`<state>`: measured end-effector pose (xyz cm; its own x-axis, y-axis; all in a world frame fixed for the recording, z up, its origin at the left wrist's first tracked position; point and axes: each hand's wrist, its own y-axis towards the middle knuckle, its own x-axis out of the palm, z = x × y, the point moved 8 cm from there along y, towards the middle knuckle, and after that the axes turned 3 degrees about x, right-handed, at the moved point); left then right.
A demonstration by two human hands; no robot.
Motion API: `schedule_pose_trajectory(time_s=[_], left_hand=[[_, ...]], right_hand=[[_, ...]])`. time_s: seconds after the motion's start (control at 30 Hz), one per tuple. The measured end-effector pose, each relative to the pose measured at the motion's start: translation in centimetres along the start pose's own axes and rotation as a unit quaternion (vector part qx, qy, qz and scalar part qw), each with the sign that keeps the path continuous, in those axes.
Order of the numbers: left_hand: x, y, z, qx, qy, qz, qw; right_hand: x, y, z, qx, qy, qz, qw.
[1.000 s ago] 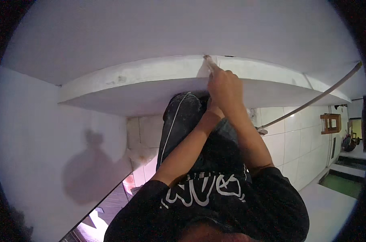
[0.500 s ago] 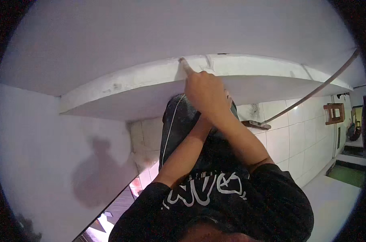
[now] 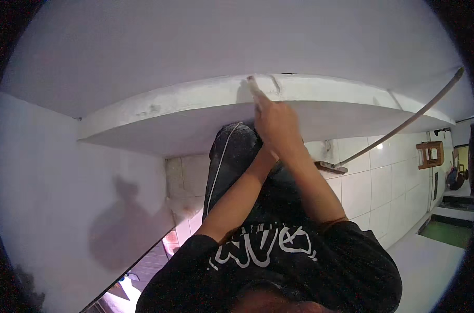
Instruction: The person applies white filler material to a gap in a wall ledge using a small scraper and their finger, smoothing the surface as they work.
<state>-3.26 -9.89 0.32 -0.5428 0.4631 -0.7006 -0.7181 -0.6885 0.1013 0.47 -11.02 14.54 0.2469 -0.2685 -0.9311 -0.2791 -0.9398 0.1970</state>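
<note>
My right hand (image 3: 277,125) reaches over a long white ledge (image 3: 195,96) that runs along the wall. One whitish finger is stretched out with its tip against the ledge's upper face; the other fingers look folded, slightly blurred. I see no tool in this hand. A short raised ridge (image 3: 275,85) crosses the ledge just right of the finger. My left forearm (image 3: 237,201) passes beneath my right wrist, and my left hand is hidden behind it, near my knee (image 3: 234,138) in dark trousers.
A long-handled floor brush or squeegee (image 3: 404,125) leans against the wall at right, its head on the white tiles (image 3: 383,190). Farther right are a wooden stool (image 3: 430,155) and a green mat (image 3: 445,233). A dark slit (image 3: 287,73) marks the ledge's back edge.
My right hand has slid a little to the right along the ledge, its finger now closer to the ridge. Left fingertips seen before are now hidden. The view has shifted slightly.
</note>
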Motion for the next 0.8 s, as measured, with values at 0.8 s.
schedule_pose_trajectory(time_s=[0.8], left_hand=[[0.5,-1.4,-2.1,0.136,-0.076,0.133,0.979]], right_hand=[[0.5,1.9,-0.1,-0.037,-0.028,0.008,0.999]])
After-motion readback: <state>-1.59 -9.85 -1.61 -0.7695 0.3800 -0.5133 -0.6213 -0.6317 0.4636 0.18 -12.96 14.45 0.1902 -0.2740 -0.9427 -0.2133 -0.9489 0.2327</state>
